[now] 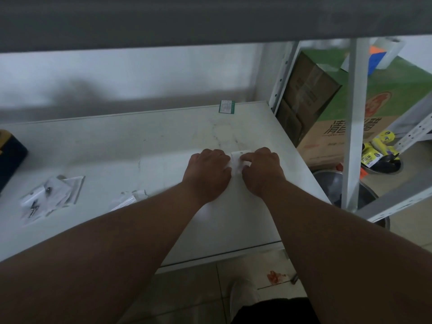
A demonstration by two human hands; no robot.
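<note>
A small white plastic part [237,161] with a hole near its top edge lies on the white shelf board [140,146], toward its right side. My left hand [208,170] holds the part's left edge with curled fingers. My right hand [263,169] pinches its right edge, thumb and forefinger bent over it. Most of the part is hidden under the two hands.
Clear plastic bags with small metal hardware [50,195] and another torn bag [127,198] lie at the front left. A dark toolbox [9,157] sits at the far left, a green-edged card [227,106] at the back. Cardboard boxes [339,118], a shelf post [351,127] and a metal pot [336,183] stand to the right.
</note>
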